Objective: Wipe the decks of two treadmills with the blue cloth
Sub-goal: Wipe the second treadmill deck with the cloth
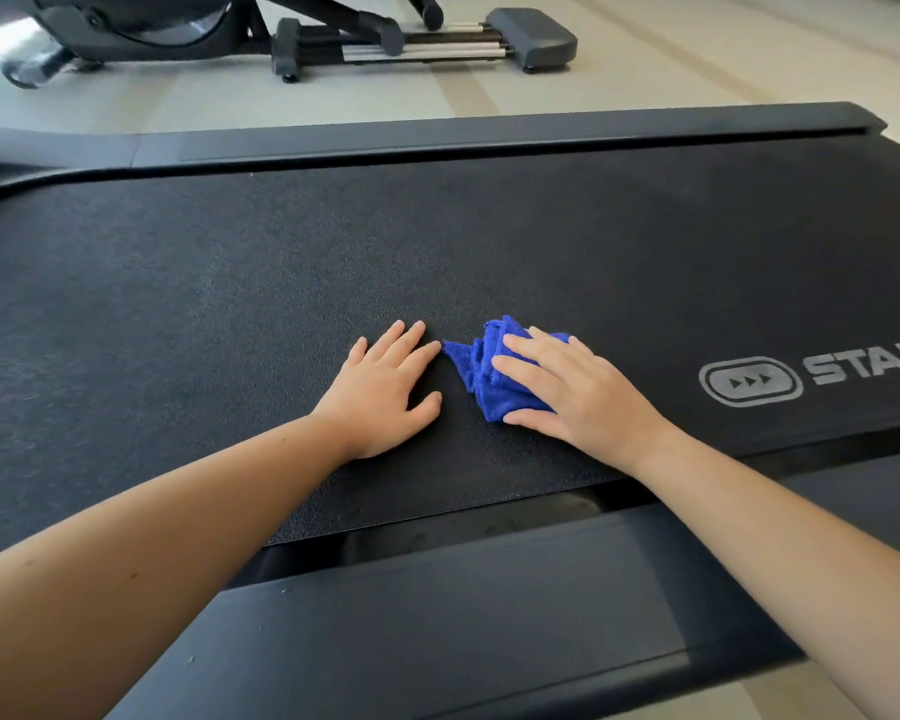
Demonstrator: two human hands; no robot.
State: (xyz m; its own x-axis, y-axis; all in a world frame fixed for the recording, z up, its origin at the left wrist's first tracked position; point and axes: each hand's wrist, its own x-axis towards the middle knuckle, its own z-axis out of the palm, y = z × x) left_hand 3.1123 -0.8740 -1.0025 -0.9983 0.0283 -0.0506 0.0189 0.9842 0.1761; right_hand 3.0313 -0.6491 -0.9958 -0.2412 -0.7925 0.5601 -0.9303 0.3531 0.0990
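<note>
A black textured treadmill deck [230, 304] fills the middle of the head view, running left to right. The crumpled blue cloth [481, 363] lies on the deck near its front edge. My right hand [567, 392] presses flat on top of the cloth, fingers spread over it. Just left of the cloth, my left hand [385, 392] rests palm down on the bare belt with fingers apart, holding nothing; its fingertips nearly touch the cloth's corner.
A dark side rail [437, 615] runs along the near edge of the treadmill, another rail [437, 135] along the far edge. White logo lettering [811, 371] marks the belt at right. Beyond, an elliptical machine [281, 33] stands on the pale floor.
</note>
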